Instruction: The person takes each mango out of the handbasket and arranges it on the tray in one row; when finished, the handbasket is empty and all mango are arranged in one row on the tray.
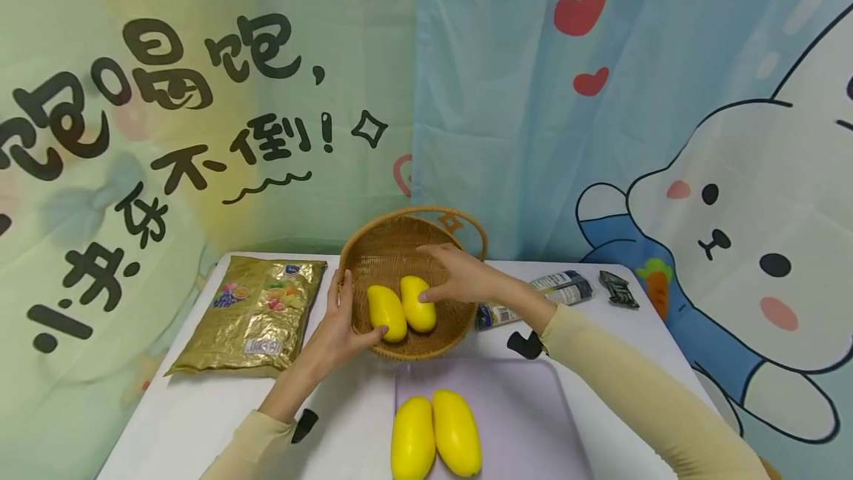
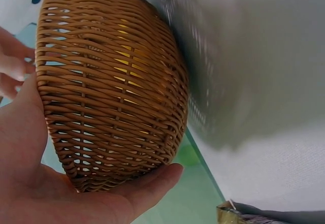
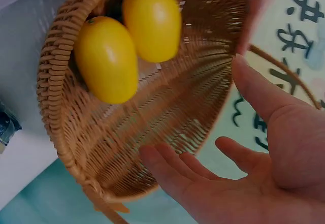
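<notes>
A round wicker basket [image 1: 380, 254] is tipped so that its opening faces me, and two yellow mangoes [image 1: 386, 313] lie at its lower side. My left hand [image 1: 341, 335] grips the basket's left side, thumb over the rim; in the left wrist view its fingers spread round the woven outside [image 2: 111, 92]. In front of the opening, my right hand [image 1: 461, 276] has its fingers extended, thumb close by the right-hand mango [image 1: 418, 306]. The right wrist view shows that hand [image 3: 238, 173] with relaxed fingers and nothing in its grasp. Two more mangoes [image 1: 457, 432] lie side by side nearer me.
Under the nearer mangoes is a pale lilac tray [image 1: 520, 406]. A gold printed bag [image 1: 260, 313] lies left of the basket on the white table [image 1: 353, 421]. On the right are a blue-and-silver package [image 1: 560, 287] and a small dark packet [image 1: 618, 290]. A printed curtain [image 1: 480, 95] hangs behind.
</notes>
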### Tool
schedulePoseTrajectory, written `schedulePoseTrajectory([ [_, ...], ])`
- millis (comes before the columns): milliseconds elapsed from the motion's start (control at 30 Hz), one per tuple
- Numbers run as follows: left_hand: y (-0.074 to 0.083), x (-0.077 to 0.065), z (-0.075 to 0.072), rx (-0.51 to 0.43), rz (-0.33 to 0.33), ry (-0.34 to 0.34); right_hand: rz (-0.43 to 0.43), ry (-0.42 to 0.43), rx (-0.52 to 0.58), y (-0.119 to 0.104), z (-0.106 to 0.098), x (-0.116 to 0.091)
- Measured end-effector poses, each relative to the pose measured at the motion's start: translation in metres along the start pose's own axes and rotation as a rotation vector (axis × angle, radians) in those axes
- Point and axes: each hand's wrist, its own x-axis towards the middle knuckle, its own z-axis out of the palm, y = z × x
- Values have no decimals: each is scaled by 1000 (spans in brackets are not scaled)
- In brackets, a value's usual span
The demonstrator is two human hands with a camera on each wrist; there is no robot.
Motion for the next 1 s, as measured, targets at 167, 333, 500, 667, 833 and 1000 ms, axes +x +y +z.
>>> schedulePoseTrajectory([
  [167,0,1,2,-9,5,-9,41,-75,-61,9,15,23],
  [333,0,1,1,-10,8,-3,115,-161,-56,16,27,40],
  [500,0,2,0,-2,11,4,170,-228,-97,20,34,54],
  [667,0,3,0,-3,4,-3,179,-280,-126,23,41,62],
  [833,0,2,0,-4,5,0,200,-288,-112,25,47,65],
  [1000,-1,2,-1,-1,8,3,222,-285,-99,23,51,67],
])
